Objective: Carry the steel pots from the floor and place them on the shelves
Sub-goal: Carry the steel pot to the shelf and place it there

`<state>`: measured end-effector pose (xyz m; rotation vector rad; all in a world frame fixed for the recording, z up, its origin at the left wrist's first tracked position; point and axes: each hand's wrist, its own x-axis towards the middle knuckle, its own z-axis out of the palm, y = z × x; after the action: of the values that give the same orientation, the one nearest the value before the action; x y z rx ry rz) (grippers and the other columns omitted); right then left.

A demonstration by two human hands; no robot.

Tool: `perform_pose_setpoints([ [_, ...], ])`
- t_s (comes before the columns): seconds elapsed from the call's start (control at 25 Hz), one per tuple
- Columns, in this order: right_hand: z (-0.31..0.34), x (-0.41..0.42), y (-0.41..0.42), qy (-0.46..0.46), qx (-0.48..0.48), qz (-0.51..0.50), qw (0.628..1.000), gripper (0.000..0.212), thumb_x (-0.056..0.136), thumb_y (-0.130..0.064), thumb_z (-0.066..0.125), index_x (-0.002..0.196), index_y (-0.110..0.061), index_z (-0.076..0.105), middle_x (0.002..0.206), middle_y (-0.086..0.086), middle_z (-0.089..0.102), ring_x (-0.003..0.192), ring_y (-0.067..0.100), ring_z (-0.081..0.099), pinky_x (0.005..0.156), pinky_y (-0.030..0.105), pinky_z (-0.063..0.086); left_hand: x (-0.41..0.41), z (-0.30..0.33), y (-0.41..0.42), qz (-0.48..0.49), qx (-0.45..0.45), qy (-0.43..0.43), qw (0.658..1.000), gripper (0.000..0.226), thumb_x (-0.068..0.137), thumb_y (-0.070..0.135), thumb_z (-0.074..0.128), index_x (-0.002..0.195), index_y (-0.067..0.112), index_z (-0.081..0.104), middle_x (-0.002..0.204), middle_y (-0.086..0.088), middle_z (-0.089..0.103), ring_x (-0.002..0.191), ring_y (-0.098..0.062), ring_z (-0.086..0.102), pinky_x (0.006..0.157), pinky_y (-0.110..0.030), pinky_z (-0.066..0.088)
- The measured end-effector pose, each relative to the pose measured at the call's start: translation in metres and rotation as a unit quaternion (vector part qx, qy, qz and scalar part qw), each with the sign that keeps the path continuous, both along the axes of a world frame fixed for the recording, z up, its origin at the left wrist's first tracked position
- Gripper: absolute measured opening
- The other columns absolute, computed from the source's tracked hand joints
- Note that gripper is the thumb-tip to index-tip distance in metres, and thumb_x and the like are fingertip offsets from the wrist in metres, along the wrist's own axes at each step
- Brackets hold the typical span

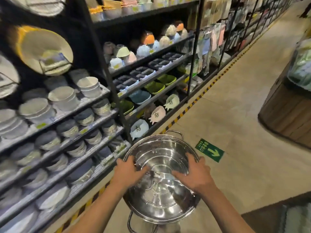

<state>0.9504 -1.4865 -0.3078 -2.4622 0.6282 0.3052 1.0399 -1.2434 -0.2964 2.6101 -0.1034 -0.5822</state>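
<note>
A large shiny steel pot (pixel 159 195) with loop handles at its near and far rims is held in front of me, its open mouth facing up. My left hand (pixel 129 172) grips the left rim, fingers reaching inside. My right hand (pixel 195 174) grips the right rim, fingers also inside. The pot hangs over the shop aisle floor, beside the dark metal shelves (pixel 107 91) on my left.
The shelves hold stacked bowls (pixel 64 98), plates and coloured dishes (pixel 154 86). A yellow-black striped line (pixel 183 113) runs along the shelf base. A green arrow floor sticker (pixel 209 150) lies ahead. A wooden display stand (pixel 286 111) is at the right.
</note>
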Motion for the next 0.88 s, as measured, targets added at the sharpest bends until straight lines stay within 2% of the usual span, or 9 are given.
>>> perform_pose_setpoints([
  [0.16,-0.007,0.027,0.058,-0.028,0.012,0.159,0.987,0.099,0.071,-0.084,0.052,0.150,-0.034,0.018,0.146,0.022,0.027,0.127,0.047,0.037,0.103,0.050,0.040,-0.050,-0.002,0.074,0.168,0.006,-0.018,0.986,0.092,0.074,0.078,0.056,0.146,0.024,0.039,0.137,-0.021,0.048,0.129,-0.042,0.041,0.106,-0.049,0.041],
  [0.2,-0.008,0.030,0.060,-0.037,0.020,0.156,0.987,0.097,0.071,-0.084,0.052,0.148,-0.034,0.021,0.144,0.021,0.029,0.126,0.045,0.038,0.102,0.050,0.040,-0.053,0.000,0.076,0.168,0.004,-0.019,0.986,0.092,0.074,0.077,0.058,0.147,0.025,0.039,0.138,-0.021,0.046,0.129,-0.042,0.041,0.107,-0.047,0.041],
  [0.28,-0.005,0.037,0.112,-0.042,0.027,0.251,0.967,0.095,0.070,-0.083,0.054,0.146,-0.036,0.022,0.143,0.020,0.029,0.125,0.046,0.038,0.101,0.050,0.040,-0.090,-0.003,0.121,0.281,0.000,-0.017,0.960,0.090,0.073,0.077,0.061,0.144,0.026,0.041,0.137,-0.024,0.041,0.128,-0.045,0.043,0.106,-0.047,0.041],
  [0.44,-0.005,0.046,0.194,-0.019,0.022,0.369,0.929,0.096,0.067,-0.086,0.054,0.144,-0.038,0.023,0.147,0.022,0.025,0.130,0.049,0.034,0.103,0.052,0.039,-0.151,-0.007,0.185,0.413,-0.001,-0.019,0.910,0.092,0.067,0.084,0.058,0.142,0.033,0.041,0.132,-0.021,0.041,0.125,-0.045,0.044,0.105,-0.048,0.040],
  [0.56,-0.005,0.043,0.282,-0.015,0.013,0.475,0.880,0.098,0.066,-0.088,0.054,0.143,-0.034,0.027,0.143,0.023,0.031,0.131,0.048,0.035,0.106,0.052,0.037,-0.204,-0.009,0.241,0.521,-0.021,-0.034,0.853,0.095,0.065,0.085,0.058,0.142,0.033,0.036,0.128,-0.019,0.041,0.119,-0.045,0.047,0.103,-0.049,0.043],
  [0.72,-0.010,0.018,0.411,-0.008,0.020,0.602,0.798,0.103,0.062,-0.091,0.055,0.145,-0.036,0.025,0.142,0.024,0.032,0.132,0.049,0.034,0.105,0.054,0.036,-0.284,-0.013,0.314,0.642,-0.032,-0.054,0.764,0.105,0.065,0.084,0.061,0.148,0.036,0.019,0.126,-0.017,0.039,0.115,-0.044,0.048,0.100,-0.048,0.043],
  [0.88,-0.017,-0.020,0.525,0.005,0.017,0.682,0.731,0.106,0.059,-0.092,0.056,0.143,-0.037,0.023,0.145,0.024,0.027,0.133,0.050,0.033,0.106,0.057,0.037,-0.351,-0.014,0.375,0.714,-0.022,-0.052,0.698,0.098,0.071,0.075,0.064,0.148,0.029,0.022,0.124,-0.016,0.039,0.113,-0.043,0.049,0.099,-0.048,0.045],
])
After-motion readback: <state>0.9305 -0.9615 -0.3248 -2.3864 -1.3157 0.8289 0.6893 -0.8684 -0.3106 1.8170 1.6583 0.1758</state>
